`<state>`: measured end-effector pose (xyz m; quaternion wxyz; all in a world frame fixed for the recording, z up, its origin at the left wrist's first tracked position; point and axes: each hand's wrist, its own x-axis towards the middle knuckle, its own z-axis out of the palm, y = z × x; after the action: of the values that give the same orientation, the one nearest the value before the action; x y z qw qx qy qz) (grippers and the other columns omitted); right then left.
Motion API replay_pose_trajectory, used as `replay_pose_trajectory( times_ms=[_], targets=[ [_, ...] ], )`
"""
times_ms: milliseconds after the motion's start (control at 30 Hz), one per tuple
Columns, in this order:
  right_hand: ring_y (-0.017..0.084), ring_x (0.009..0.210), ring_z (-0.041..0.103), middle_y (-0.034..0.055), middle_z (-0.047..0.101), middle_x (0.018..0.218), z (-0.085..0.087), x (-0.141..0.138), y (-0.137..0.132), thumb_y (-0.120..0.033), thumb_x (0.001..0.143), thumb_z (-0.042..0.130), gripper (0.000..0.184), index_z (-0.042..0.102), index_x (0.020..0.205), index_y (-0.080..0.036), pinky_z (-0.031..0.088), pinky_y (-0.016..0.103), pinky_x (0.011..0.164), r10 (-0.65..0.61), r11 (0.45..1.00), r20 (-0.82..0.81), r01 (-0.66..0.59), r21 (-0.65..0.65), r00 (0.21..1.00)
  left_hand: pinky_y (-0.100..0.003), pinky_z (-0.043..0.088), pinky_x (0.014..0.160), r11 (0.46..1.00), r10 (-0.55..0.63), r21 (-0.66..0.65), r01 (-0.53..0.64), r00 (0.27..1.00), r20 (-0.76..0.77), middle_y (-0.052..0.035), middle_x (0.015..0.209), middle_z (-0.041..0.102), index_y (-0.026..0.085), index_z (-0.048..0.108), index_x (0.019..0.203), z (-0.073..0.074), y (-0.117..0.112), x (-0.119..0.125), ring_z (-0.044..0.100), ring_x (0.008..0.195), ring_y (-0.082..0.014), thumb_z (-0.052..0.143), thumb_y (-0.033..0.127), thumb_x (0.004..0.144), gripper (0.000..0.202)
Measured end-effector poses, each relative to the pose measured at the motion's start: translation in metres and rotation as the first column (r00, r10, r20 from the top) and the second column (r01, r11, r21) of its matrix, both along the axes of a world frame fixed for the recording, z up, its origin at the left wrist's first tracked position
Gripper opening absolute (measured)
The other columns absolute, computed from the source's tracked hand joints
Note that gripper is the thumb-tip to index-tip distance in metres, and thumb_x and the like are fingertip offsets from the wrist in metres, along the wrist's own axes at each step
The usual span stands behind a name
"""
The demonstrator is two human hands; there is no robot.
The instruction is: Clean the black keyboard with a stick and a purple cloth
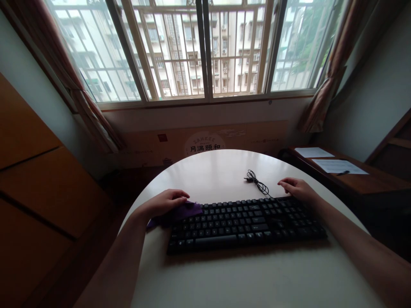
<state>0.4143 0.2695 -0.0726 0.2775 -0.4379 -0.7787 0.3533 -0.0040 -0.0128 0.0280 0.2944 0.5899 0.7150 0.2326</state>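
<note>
A black full-size keyboard (224, 224) lies across the white round table, its keys facing up. My left hand (168, 201) is closed over a purple cloth (188, 210) at the keyboard's far left corner. Part of the cloth covers the leftmost keys, and some hangs past the keyboard's left side. My right hand (297, 188) is at the far right edge of the keyboard, with thumb and fingers slightly apart and nothing visible between them. Whether its underside touches the keyboard is hidden. A bundled black cable (257, 183) lies behind the keyboard, left of my right hand.
The white table (205, 278) has a curved far edge. At the right stands a brown desk (382, 179) with paper sheets (337, 166) and a black pen (343, 173). An orange-brown cabinet (32, 188) is on the left, a barred window (205, 51) ahead.
</note>
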Motion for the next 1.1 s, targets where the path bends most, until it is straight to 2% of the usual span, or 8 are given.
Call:
replay_pose_trajectory(
  times_ms=[100,300,567,633,733,867,1000,1100],
  targets=[
    [0.012,0.059,0.052,0.0044,0.061,0.068,0.001,0.0,-0.002,-0.061,0.077,0.056,0.051,0.069,0.095,-0.015,0.038,0.023,0.055,-0.001,1.0,0.004,0.001,0.001,1.0,-0.029,0.047,0.085,0.999,-0.036,-0.023,0.035,0.999,-0.01,-0.006,0.104,0.07,0.023,0.07,0.105,0.001,0.0,0.002,0.062,0.099,-0.0264,0.066,0.049,0.07,0.044],
    [0.012,0.058,0.051,0.0041,0.061,0.066,0.003,-0.001,-0.003,-0.061,0.077,0.055,0.051,0.069,0.094,-0.014,0.039,0.023,0.056,0.004,1.0,0.002,-0.004,0.024,1.0,-0.029,0.047,0.07,0.999,0.034,0.011,-0.033,0.998,-0.053,-0.0045,0.083,0.069,0.018,0.07,0.082,0.0,0.003,0.005,0.062,0.08,-0.0234,0.062,0.048,0.071,0.032],
    [0.012,0.059,0.052,0.0043,0.061,0.067,-0.001,0.0,0.002,-0.06,0.077,0.055,0.051,0.068,0.095,-0.015,0.039,0.023,0.055,0.013,1.0,0.004,-0.013,0.011,1.0,-0.024,0.041,0.058,0.964,0.083,0.217,-0.154,0.949,0.305,0.0003,0.068,0.054,0.019,0.054,0.077,0.013,-0.006,0.0,0.051,0.064,-0.0149,0.056,0.044,0.071,0.026],
    [0.012,0.058,0.052,0.0044,0.061,0.067,-0.001,0.0,0.002,-0.06,0.077,0.055,0.051,0.068,0.095,-0.015,0.039,0.023,0.055,0.014,1.0,0.004,-0.014,0.012,1.0,-0.023,0.037,0.052,0.951,0.117,0.25,-0.182,0.96,0.253,0.0017,0.063,0.05,0.019,0.052,0.073,0.02,-0.009,0.003,0.045,0.058,-0.013,0.054,0.042,0.07,0.023],
    [0.012,0.059,0.052,0.0042,0.061,0.068,0.0,0.0,0.002,-0.061,0.077,0.056,0.051,0.068,0.095,-0.015,0.039,0.023,0.056,0.012,1.0,0.001,-0.012,0.001,1.0,-0.023,0.034,0.048,0.952,0.151,0.261,-0.159,0.987,0.049,0.0023,0.062,0.049,0.019,0.052,0.073,0.03,-0.014,0.011,0.043,0.056,-0.0127,0.052,0.037,0.072,0.018],
    [0.012,0.059,0.052,0.0042,0.061,0.068,-0.001,0.0,0.002,-0.061,0.077,0.056,0.052,0.068,0.096,-0.015,0.04,0.023,0.057,0.007,1.0,0.008,-0.007,0.003,1.0,-0.023,0.036,0.051,0.979,0.085,0.194,-0.063,0.991,-0.104,0.0015,0.065,0.052,0.02,0.054,0.074,0.037,-0.02,0.02,0.046,0.059,-0.0138,0.052,0.034,0.075,0.015],
    [0.012,0.059,0.052,0.0042,0.061,0.068,0.0,0.001,0.002,-0.061,0.077,0.056,0.052,0.068,0.095,-0.015,0.04,0.023,0.057,0.009,1.0,0.011,-0.009,0.007,1.0,-0.022,0.035,0.051,0.991,0.039,0.133,-0.021,0.99,-0.139,0.0024,0.064,0.051,0.019,0.051,0.07,0.038,-0.022,0.023,0.046,0.059,-0.0126,0.06,0.038,0.075,0.021],
    [0.012,0.059,0.052,0.0042,0.061,0.069,0.0,0.001,0.001,-0.06,0.077,0.056,0.051,0.068,0.096,-0.015,0.039,0.023,0.056,0.008,1.0,0.005,-0.008,-0.011,1.0,-0.02,0.034,0.049,0.995,0.015,0.097,-0.012,1.0,-0.026,0.004,0.061,0.046,0.019,0.047,0.068,0.042,-0.024,0.025,0.044,0.056,-0.0108,0.064,0.039,0.074,0.027]
  ],
)
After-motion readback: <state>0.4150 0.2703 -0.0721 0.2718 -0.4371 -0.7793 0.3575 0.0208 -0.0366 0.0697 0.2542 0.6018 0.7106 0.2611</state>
